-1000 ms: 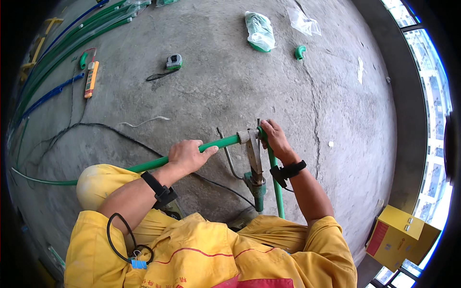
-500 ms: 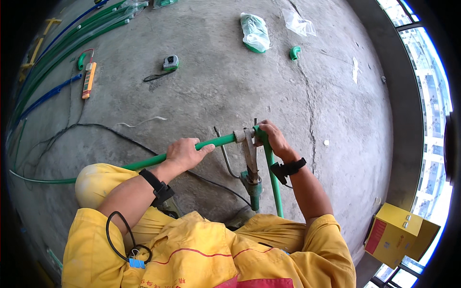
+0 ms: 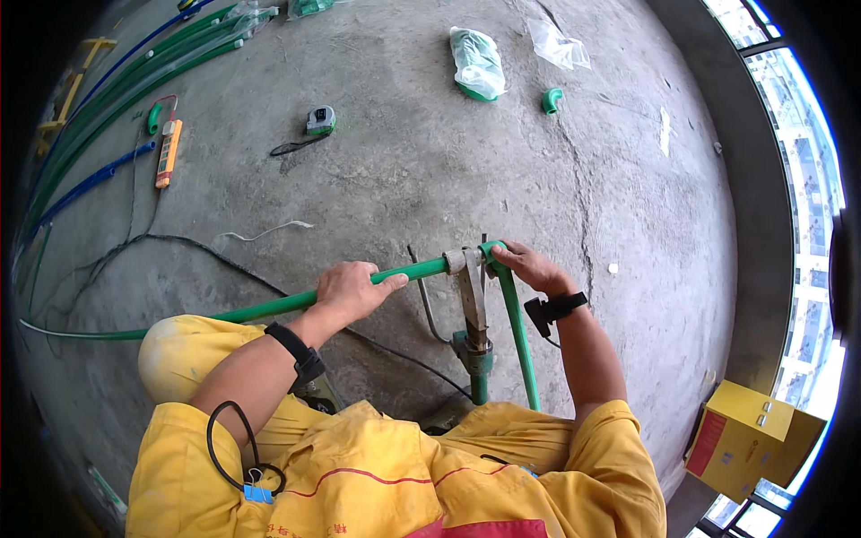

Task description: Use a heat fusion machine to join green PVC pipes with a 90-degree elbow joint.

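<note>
My left hand (image 3: 352,294) is closed round a long green pipe (image 3: 421,267) running leftward past my yellow-clad knee. That pipe's right end sits in a pale cylindrical socket (image 3: 456,262) on an upright pipe-heating tool (image 3: 475,363) with a green body and metal plate. Right of the plate, my right hand (image 3: 525,267) grips a green fitting (image 3: 491,248), thumb toward the plate; a second green pipe (image 3: 520,350) slants down from it toward my body. Whether the fitting touches the tool is unclear. Behind the tool is a bent metal stand (image 3: 423,305).
Concrete floor (image 3: 646,233) holds a tape measure (image 3: 321,120), orange power strip (image 3: 168,152), bagged fittings (image 3: 477,63), loose elbow (image 3: 552,101), plastic bag (image 3: 556,45) and black cable (image 3: 233,264). Green and blue pipes (image 3: 134,81) lie upper left; a yellow box (image 3: 744,439) stands lower right beside the window wall.
My right hand, the fitting and its slanting pipe have shifted slightly down and right compared with half a second ago. My left hand still holds the long pipe, a little lower in view.
</note>
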### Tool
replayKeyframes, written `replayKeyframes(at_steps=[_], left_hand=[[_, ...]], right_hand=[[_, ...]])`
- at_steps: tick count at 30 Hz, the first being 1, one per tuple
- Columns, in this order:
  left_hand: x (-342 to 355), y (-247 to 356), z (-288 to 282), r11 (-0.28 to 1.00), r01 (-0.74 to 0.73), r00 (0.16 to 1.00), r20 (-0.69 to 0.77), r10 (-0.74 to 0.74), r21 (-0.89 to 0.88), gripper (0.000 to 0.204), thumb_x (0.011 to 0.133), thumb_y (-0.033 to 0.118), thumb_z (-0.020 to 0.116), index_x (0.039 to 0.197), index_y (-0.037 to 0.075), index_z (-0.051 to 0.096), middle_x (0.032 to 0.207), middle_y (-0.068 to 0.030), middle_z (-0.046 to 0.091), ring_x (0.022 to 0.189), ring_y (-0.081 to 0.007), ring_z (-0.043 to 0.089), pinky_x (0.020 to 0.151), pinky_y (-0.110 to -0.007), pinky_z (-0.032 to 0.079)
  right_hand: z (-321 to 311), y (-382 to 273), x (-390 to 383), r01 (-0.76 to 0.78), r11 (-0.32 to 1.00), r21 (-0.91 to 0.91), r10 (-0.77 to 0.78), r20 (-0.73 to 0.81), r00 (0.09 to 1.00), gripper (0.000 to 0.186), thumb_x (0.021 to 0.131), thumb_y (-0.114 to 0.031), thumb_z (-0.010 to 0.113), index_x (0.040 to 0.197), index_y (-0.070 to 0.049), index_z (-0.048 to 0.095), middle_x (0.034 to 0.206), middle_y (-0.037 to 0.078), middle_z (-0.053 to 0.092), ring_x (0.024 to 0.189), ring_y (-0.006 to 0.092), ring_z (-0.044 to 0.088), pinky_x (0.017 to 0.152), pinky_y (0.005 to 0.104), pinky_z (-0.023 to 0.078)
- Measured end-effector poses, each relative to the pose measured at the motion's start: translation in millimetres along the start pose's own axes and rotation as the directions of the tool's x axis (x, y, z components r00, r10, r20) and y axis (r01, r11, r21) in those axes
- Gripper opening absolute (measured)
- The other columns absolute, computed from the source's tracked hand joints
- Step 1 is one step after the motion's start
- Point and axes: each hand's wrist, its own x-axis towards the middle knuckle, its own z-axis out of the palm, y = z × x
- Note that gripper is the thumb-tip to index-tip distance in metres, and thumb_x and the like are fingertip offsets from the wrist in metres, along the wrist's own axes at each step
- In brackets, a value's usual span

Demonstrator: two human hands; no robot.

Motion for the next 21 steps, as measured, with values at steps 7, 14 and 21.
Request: replayKeyframes(at_steps=[7,14,21], left_hand=[[-3.2,12.2,-30.3,0.989,-0.135,0.990,-0.048,0.132,-0.066,0.064,0.088,0.063,0.057,0.078,0.001,0.063,0.066,-0.0184,0.061,0.068,-0.0377,0.064,0.065,-0.048,0.048],[-4.7,75.1,-92.6,0.976,-0.210,0.954,-0.207,0.216,0.051,0.063,0.088,0.064,0.056,0.084,0.003,0.067,0.070,-0.0193,0.066,0.075,-0.0381,0.068,0.069,-0.048,0.052],[-56.9,110.7,-167.7,0.960,-0.274,0.892,-0.356,0.278,0.062,0.058,0.087,0.061,0.060,0.077,0.004,0.063,0.064,-0.0176,0.062,0.066,-0.0373,0.066,0.062,-0.046,0.051]], right_hand=[[8.5,-37.4,-21.7,0.160,0.980,0.121,-0.137,-0.179,0.974,0.044,0.103,-0.047,0.043,0.098,-0.007,0.060,0.084,-0.002,0.055,0.077,0.0085,0.046,0.072,0.0261,0.040],[-63.5,-108.4,-51.8,0.240,0.970,0.026,-0.230,-0.202,0.952,0.045,0.104,-0.045,0.041,0.099,-0.006,0.061,0.083,0.001,0.059,0.078,0.0109,0.052,0.076,0.0286,0.043],[-101.0,-213.8,-108.0,0.353,0.911,-0.213,-0.351,0.049,0.935,0.056,0.104,-0.052,0.035,0.108,-0.002,0.059,0.090,0.008,0.071,0.088,0.0159,0.065,0.082,0.0339,0.049]])
